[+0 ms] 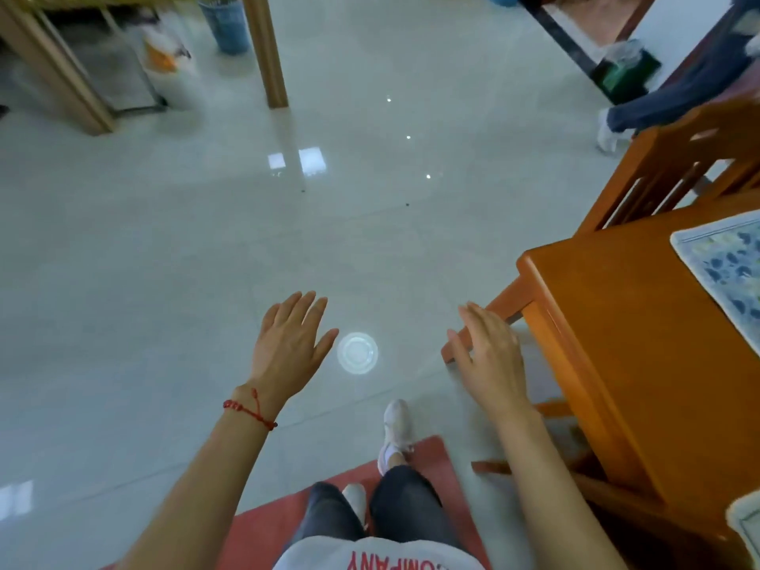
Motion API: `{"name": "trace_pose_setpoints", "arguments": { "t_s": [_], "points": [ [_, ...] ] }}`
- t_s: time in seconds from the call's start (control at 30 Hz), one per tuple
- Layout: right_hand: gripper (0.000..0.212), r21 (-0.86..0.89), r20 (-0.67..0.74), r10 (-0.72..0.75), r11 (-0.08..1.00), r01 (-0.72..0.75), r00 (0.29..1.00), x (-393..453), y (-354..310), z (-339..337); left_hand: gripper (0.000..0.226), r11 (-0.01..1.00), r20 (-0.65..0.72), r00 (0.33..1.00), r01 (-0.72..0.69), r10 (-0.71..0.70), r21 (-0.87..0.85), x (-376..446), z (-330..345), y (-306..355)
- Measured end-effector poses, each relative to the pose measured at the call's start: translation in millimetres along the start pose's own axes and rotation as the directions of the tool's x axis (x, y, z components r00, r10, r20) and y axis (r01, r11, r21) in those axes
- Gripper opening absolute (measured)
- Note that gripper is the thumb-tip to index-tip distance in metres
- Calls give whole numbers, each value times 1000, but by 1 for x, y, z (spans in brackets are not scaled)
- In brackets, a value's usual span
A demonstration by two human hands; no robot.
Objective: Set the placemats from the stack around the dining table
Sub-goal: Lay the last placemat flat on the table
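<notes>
Both hands, left hand (290, 343) and right hand (489, 355), hang spread and empty beside the dining table (617, 322); walking on risks missing the placemat (728, 261) stack.

Open floor (205, 240) is seen ahead and to the left. The right side is blocked by the bench (617, 322) and a chair (678, 166) beyond it.

Blue-patterned placemat (728, 261) flat on orange dining table (625, 322), right edge, partly cropped.
</notes>
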State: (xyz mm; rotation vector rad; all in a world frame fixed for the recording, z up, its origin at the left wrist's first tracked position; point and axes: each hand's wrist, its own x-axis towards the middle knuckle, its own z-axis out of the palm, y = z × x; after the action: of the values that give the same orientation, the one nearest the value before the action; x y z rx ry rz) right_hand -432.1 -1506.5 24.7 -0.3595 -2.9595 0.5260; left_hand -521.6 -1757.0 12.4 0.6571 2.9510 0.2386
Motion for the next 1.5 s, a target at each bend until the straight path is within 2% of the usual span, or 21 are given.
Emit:
{"name": "trace_pose_setpoints", "arguments": {
  "t_s": [0.2, 0.4, 0.6, 0.73, 0.93, 1.17, 1.33, 1.5],
  "points": [
    [47, 15, 56, -10, 1000, 9, 998, 90, 18, 20, 57, 999, 13, 999, 40, -40, 11, 78, 8, -9],
    [50, 45, 106, -16, 999, 11, 994, 185, 35, 23, 66, 999, 47, 998, 36, -37, 30, 176, 2, -4],
    [44, 36, 138, -15, 999, 10, 990, 268, 46, 25, 58, 999, 33, 999, 40, -41, 26, 261, -5, -9],
    [41, 21, 114, 3, 1000, -5, 994, 318, 48, 40, 69, 999, 67, 998, 21, -23, 26, 314, -9, -23],
    [50, 12, 68, 81, 997, -82, 994, 396, 44, 61, 74, 996, 124, 990, -80, 74, 47, 407, -8, -56],
    [49, 32, -5, 183, 983, -183, 983, 476, 47, 72, 74, 978, 141, 972, -200, 189, 66, 520, -15, -82],
    [50, 43, -55, 277, 960, -275, 959, 518, 70, 63, 73, 955, 141, 950, -288, 277, 63, 591, -19, -59],
    [46, 36, -132, 322, 947, -320, 938, 558, 120, 49, 72, 920, 122, 916, -390, 382, 46, 665, -14, -10]
  ]
}}
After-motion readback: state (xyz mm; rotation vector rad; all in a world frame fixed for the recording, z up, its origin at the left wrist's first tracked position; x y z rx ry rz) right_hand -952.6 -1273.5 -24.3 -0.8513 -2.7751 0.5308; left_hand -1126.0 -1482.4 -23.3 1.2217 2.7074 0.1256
